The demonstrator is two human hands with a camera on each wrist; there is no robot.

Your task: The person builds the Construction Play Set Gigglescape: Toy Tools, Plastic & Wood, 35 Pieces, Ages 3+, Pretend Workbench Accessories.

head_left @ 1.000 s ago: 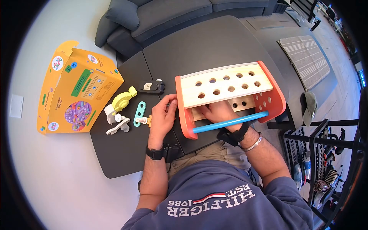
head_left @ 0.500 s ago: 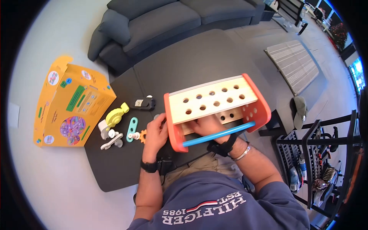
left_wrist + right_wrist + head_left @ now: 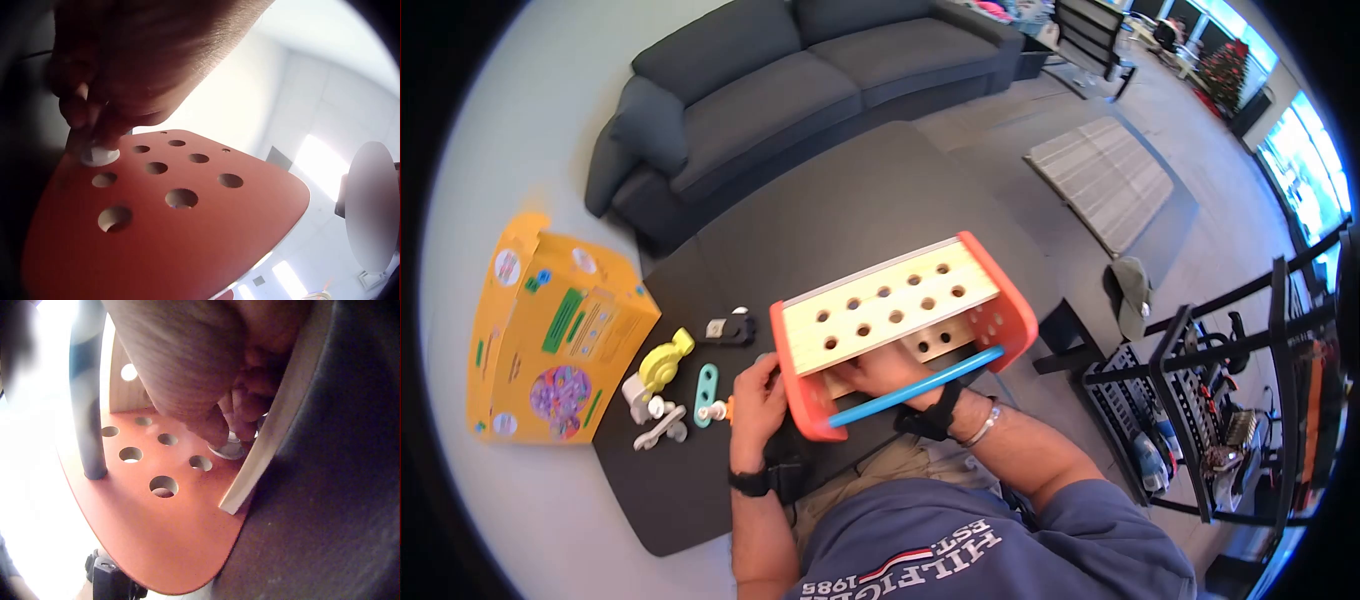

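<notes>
A wooden toy box with a holed top board [image 3: 876,308], red side panels [image 3: 794,384] and a blue bar [image 3: 912,391] rests on the table. Outside the left panel, my left hand [image 3: 757,405] pinches a white round piece [image 3: 100,156] against a hole, as the left wrist view shows. My right hand [image 3: 890,370] reaches inside the box, under the top board. In the right wrist view its curled fingers [image 3: 209,425] hold a pale round piece [image 3: 227,451] at the panel's inner face. Whether the two pieces join is hidden.
Left of the box lie a turquoise strip [image 3: 705,398], a yellow piece [image 3: 661,366], white pieces [image 3: 662,428] and a black piece [image 3: 730,328]. A yellow carton [image 3: 550,340] stands at far left. Beyond are a sofa [image 3: 770,110] and, at right, a shelf rack [image 3: 1170,370].
The head view has swung, so the box, hands and table sit lower and further left in it. Both hands keep their places at the left panel.
</notes>
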